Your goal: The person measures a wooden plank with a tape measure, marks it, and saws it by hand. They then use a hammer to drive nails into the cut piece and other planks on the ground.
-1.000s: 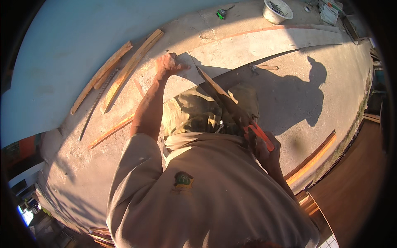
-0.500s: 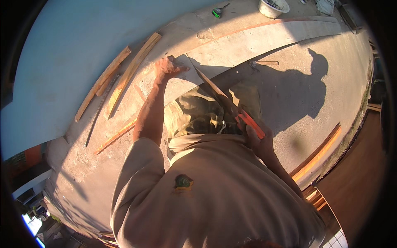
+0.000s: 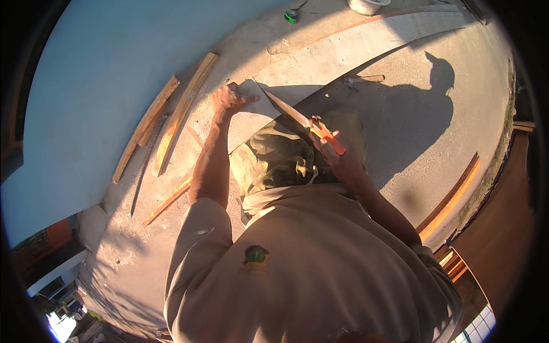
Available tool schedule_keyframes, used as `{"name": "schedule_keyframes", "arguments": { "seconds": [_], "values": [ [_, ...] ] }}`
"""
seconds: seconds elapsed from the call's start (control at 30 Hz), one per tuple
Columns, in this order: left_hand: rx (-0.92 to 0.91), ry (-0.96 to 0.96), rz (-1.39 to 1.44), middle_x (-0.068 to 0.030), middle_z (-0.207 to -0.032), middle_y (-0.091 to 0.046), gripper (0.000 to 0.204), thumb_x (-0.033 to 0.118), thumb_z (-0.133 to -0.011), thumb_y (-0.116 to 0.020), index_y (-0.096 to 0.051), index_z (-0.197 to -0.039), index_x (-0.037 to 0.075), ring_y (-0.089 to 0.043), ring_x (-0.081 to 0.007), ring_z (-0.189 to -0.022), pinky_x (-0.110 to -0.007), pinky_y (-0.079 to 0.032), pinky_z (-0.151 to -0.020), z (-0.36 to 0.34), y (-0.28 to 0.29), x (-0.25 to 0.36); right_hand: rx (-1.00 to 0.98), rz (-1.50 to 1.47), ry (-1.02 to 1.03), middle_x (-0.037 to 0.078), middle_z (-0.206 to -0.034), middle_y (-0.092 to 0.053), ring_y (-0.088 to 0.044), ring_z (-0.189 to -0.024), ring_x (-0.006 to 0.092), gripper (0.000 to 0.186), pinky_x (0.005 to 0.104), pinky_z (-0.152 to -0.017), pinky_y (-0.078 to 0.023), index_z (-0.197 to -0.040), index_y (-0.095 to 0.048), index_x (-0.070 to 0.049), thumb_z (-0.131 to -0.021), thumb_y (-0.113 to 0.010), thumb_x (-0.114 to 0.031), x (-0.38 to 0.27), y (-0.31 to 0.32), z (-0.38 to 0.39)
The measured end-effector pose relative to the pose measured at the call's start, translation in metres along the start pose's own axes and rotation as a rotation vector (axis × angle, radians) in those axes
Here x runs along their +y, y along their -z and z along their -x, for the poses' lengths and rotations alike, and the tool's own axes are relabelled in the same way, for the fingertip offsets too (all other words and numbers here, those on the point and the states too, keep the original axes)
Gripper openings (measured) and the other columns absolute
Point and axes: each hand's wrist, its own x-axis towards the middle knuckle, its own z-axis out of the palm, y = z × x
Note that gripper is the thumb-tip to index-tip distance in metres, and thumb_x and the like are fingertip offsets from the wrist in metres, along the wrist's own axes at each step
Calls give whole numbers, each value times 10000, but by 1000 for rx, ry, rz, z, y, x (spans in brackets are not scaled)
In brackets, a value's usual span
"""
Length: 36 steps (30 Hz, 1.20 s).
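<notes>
My right hand (image 3: 342, 161) is closed around the orange handle of a handsaw (image 3: 289, 111). Its rusty brown blade slants up and left across a long, pale flat board (image 3: 331, 60), and the tip reaches the board's far edge. Left of the blade, my left hand (image 3: 229, 101) grips the board near its end, thumb stretched toward the saw. The board's near edge lies by my legs in camouflage trousers (image 3: 274, 160). Where the teeth meet the board, shadow makes the depth of any cut hard to see.
Left lie wooden battens (image 3: 186, 111) and a ribbed metal rod (image 3: 147, 166), beside a pale blue wall (image 3: 108, 86). A green tape measure (image 3: 291, 16) and a white bucket (image 3: 368, 6) stand at the back. Behind my legs lies a hammer-like tool (image 3: 366, 78); another plank (image 3: 452, 197) is at right.
My right hand has pushed the saw forward and left, so its handle is nearer the board. My left hand stays on the board. The whole view has shifted slightly.
</notes>
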Motion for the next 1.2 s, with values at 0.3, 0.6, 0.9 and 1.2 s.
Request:
{"name": "schedule_keyframes", "arguments": {
  "seconds": [0.3,0.6,0.9,1.2],
  "values": [
    [-55,55,19,-114,-916,-744,748,685,-560,-840,-747,-953,55,-713,-268,-904,-397,-535,-795,11,9,15,-5,-30,66,144,-763,-628,-630,-689,256,158,382,-636,-479,-957,-600,-13,-930,-620,-167,37,26,49],
    [101,-15,-6,-130,-858,-739,689,634,-579,-847,-748,-936,52,-717,-281,-825,-393,-537,-747,13,7,10,54,126,248,259,-792,-615,-605,-796,466,315,450,-653,-483,-909,-553,6,-923,-656,-291,-44,-28,-49],
    [-34,14,-25,-122,-937,-748,723,644,-587,-832,-750,-970,36,-717,-262,-920,-387,-538,-823,0,4,4,75,-38,220,158,-833,-642,-639,-700,307,205,370,-640,-494,-1001,-619,-25,-920,-652,-211,16,18,69],
    [-75,62,-4,-132,-955,-746,756,662,-584,-819,-746,-1018,48,-713,-283,-940,-388,-530,-841,1,3,5,54,-44,114,127,-745,-643,-624,-672,208,248,364,-634,-477,-1022,-633,-4,-917,-653,-229,33,19,55]
  ]
}}
